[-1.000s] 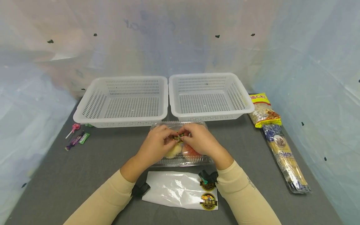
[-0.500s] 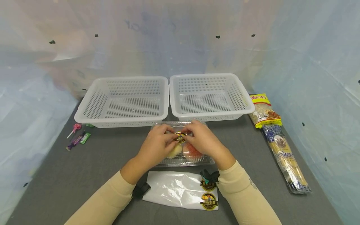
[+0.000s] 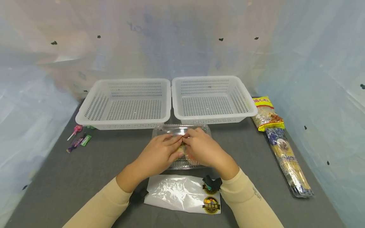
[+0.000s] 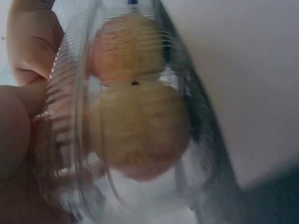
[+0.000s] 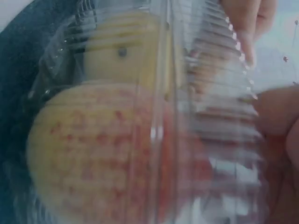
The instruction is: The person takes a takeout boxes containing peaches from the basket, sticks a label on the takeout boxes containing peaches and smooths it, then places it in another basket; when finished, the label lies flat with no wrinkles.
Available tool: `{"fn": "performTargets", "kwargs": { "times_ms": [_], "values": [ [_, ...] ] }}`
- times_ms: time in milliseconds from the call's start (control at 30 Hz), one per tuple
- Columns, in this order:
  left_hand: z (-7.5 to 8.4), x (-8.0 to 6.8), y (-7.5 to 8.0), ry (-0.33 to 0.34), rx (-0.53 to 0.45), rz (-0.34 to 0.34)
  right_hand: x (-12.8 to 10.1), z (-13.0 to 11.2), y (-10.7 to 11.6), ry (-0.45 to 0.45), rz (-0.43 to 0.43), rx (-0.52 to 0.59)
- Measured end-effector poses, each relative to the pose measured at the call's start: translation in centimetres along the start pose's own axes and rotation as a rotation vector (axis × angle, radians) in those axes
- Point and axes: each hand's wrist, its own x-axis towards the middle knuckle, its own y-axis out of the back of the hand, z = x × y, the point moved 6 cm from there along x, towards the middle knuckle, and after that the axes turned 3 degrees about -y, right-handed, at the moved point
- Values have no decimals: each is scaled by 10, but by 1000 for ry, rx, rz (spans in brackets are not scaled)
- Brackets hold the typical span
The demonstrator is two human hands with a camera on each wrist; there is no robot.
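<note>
A clear plastic clamshell box (image 3: 163, 129) stands mid-table with round fruit inside. Through its wall the left wrist view shows a pale yellow and pink fruit (image 4: 140, 130); in the right wrist view a red-speckled fruit (image 5: 93, 149) sits in front of a yellow one (image 5: 119, 51). A dark, gold-printed sticker (image 3: 183, 143) lies on the lid, mostly hidden under fingers. My left hand (image 3: 158, 153) rests on the lid, fingers extended over the sticker's left side. From the right, my right hand (image 3: 203, 148) presses its fingertips at the sticker.
A white sticker sheet (image 3: 176, 193) lies in front of the box. Two white baskets (image 3: 122, 123) (image 3: 215, 117) stand behind. A lollipop (image 3: 77, 129) and wrapped candies (image 3: 85, 140) lie left; a yellow-topped food bag (image 3: 266, 114) and a noodle packet (image 3: 288, 161) lie right.
One second ago both hands held the sticker by its sides; half a second ago it lay visible on the lid. Now the fingers have moved inward over it, covering most of it.
</note>
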Motion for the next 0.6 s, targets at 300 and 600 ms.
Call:
{"fn": "performTargets", "kwargs": {
  "times_ms": [300, 600],
  "values": [
    [-9, -15, -5, -76, -48, -121, -27, 11, -9, -38, -77, 72],
    [-10, -19, -6, -151, -20, -126, -31, 21, -14, 31, -75, 125]
  ]
}}
